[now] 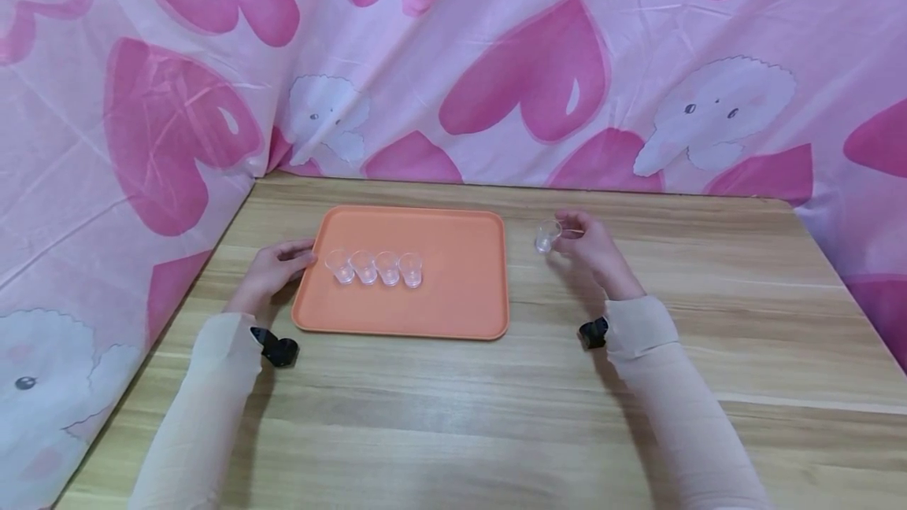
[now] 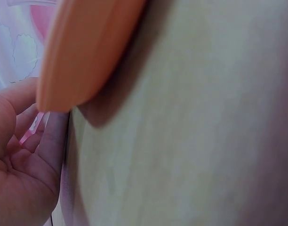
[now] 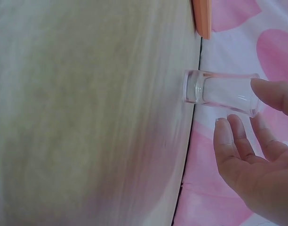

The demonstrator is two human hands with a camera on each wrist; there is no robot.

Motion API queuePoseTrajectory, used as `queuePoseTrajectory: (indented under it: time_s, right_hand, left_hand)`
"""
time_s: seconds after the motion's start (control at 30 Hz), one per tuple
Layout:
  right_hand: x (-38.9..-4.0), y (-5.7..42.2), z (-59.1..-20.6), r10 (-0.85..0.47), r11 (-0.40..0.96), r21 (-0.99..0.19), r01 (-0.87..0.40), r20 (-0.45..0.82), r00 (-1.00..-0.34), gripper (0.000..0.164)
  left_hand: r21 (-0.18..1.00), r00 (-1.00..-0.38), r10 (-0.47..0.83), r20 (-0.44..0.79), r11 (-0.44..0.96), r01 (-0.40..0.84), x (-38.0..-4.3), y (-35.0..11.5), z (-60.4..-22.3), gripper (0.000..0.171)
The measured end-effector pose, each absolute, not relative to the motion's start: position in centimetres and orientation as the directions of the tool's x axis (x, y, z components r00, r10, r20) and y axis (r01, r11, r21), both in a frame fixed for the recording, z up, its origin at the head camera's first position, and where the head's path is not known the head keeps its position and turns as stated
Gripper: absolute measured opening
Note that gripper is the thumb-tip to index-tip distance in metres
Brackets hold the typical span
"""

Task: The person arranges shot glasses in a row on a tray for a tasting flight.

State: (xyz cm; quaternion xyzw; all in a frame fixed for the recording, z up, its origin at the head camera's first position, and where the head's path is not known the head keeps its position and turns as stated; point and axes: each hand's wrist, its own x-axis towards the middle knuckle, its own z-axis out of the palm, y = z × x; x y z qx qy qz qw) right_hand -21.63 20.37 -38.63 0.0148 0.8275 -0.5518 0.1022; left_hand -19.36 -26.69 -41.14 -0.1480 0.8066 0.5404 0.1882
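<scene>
An orange tray [image 1: 453, 305] lies on the table with several small clear cups [image 1: 387, 270] standing in a row on it, left of its middle. At the tray's left rim, my left hand [image 1: 272, 270] grips the edge. The left wrist view has the tray's corner [image 2: 83, 56] against the fingers of that hand [image 2: 26, 165]. Right of the tray, my right hand [image 1: 591, 250] pinches another clear cup [image 1: 546, 237] near its rim, between thumb and a fingertip. This cup [image 3: 224, 92] is upright, its base close over the tabletop, and the other fingers of the hand [image 3: 257, 174] are loosely bent below the rim.
The wood-patterned table [image 1: 425, 423] reaches back to a pink curtain [image 1: 524, 61] with hearts and white animal figures, which also closes off the left side. A small black camera [image 1: 279, 350] sits at the left wrist, and another black camera [image 1: 594, 333] at the right.
</scene>
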Motion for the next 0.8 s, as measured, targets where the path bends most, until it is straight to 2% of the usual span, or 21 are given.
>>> queuePoseTrajectory:
  time_s: [0.27, 0.57, 0.8]
  right_hand:
    - [-21.78, 20.23, -38.72, -0.091, 0.42, -0.896, 0.144, -0.199, -0.976, 0.056]
    - [-22.12, 20.19, -39.07, -0.063, 0.462, -0.87, 0.173, -0.227, -0.972, 0.052]
    - [-22.04, 19.97, -39.0, -0.057, 0.459, -0.868, 0.188, -0.24, -0.969, 0.052]
  left_hand:
    - [0.802, -0.897, -0.054, -0.439, 0.426, -0.419, -19.54, -26.69, -41.31, 0.056]
    - [0.812, -0.9, -0.065, -0.431, 0.408, -0.418, -19.41, -26.52, -41.5, 0.057]
    - [0.839, -0.89, -0.066, -0.45, 0.31, -0.447, -19.27, -26.45, -41.36, 0.057]
